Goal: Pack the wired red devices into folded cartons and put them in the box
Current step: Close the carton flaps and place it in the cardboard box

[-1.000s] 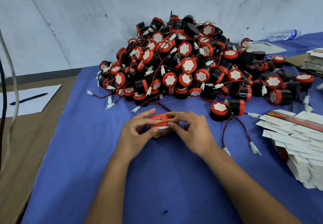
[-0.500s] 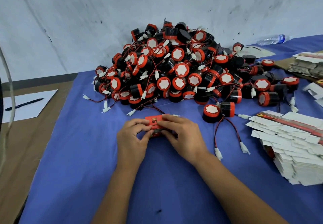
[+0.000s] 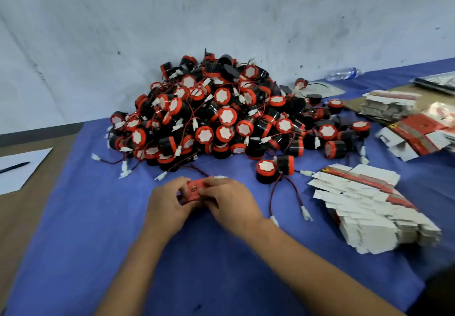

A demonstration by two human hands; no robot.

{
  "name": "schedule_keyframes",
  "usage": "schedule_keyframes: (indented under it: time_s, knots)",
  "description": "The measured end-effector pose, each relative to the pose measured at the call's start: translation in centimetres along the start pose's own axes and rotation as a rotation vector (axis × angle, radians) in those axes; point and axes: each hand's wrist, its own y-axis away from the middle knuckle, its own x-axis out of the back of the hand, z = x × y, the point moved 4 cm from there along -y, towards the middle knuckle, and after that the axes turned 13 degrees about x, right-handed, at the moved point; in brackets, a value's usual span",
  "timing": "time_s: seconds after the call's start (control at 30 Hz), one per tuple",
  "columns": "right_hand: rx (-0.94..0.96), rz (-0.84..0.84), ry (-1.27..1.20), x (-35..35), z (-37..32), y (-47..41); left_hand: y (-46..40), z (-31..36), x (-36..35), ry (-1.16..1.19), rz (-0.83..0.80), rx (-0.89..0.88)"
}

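Observation:
A small red carton (image 3: 194,190) sits on the blue cloth, held between both hands. My left hand (image 3: 167,205) grips its left end, fingers curled over the top. My right hand (image 3: 227,201) covers its right end with curled fingers. Most of the carton is hidden under my fingers. Behind it rises a big pile of red and black wired devices (image 3: 221,118). Two loose devices (image 3: 273,170) lie just right of the hands, their red wires trailing toward me. A stack of flat white and red cartons (image 3: 364,202) lies at the right.
More flat cartons (image 3: 416,133) and a further bundle (image 3: 389,104) lie at the far right. A plastic bottle (image 3: 342,73) lies by the wall. White paper (image 3: 17,168) with a pen (image 3: 13,167) sits on the brown table at left.
The view tilted and swung left, so the pile and hands sit lower and more of the right-hand cartons shows. Both hands closed further over the carton, covering more of it.

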Motion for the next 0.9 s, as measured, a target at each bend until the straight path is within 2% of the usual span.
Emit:
schedule_keyframes:
  time_s: [0.07,0.17,0.27,0.37,0.43,0.5,0.57,0.63,0.7,0.73,0.83,0.9]
  knots:
    - [-0.021,-0.08,0.064,3.0,0.0,-0.1,0.3,1.8,0.2,0.028,-0.055,0.009]
    - [0.004,-0.107,-0.007,10.0,0.6,1.5,1.2,7.1,-0.2,0.133,-0.106,-0.057]
    - [-0.102,0.033,-0.024,19.3,1.8,7.0,2.2,16.4,-2.5,0.329,-0.223,-0.243]
    - [-0.35,0.255,0.046,28.9,1.9,16.7,5.0,26.4,-7.4,0.574,-0.525,-0.419]
    - [-0.508,0.414,0.098,34.4,1.4,23.4,7.2,31.7,-11.0,0.593,-0.659,-0.485]
    - [-0.707,0.46,0.132,37.9,1.7,29.1,9.6,35.7,-14.7,0.476,-0.705,-0.571]
    - [-0.946,0.312,0.127,38.7,3.6,33.7,11.6,38.1,-18.2,0.288,-0.705,-0.686]
    - [-1.158,0.01,0.135,36.6,6.6,36.4,13.0,39.3,-21.7,0.101,-0.719,-0.75]
    - [-1.277,-0.243,0.056,33.4,9.9,37.4,13.9,39.6,-24.4,-0.055,-0.759,-0.74]
    - [-1.309,-0.316,-0.031,31.8,11.1,37.5,14.2,39.6,-25.4,-0.084,-0.789,-0.72]
    - [-1.383,-0.387,-0.238,29.4,12.7,37.5,14.4,38.9,-26.8,-0.039,-0.852,-0.662]
    - [-1.393,-0.401,-0.25,28.9,13.1,37.7,14.1,38.5,-27.2,-0.011,-0.859,-0.653]
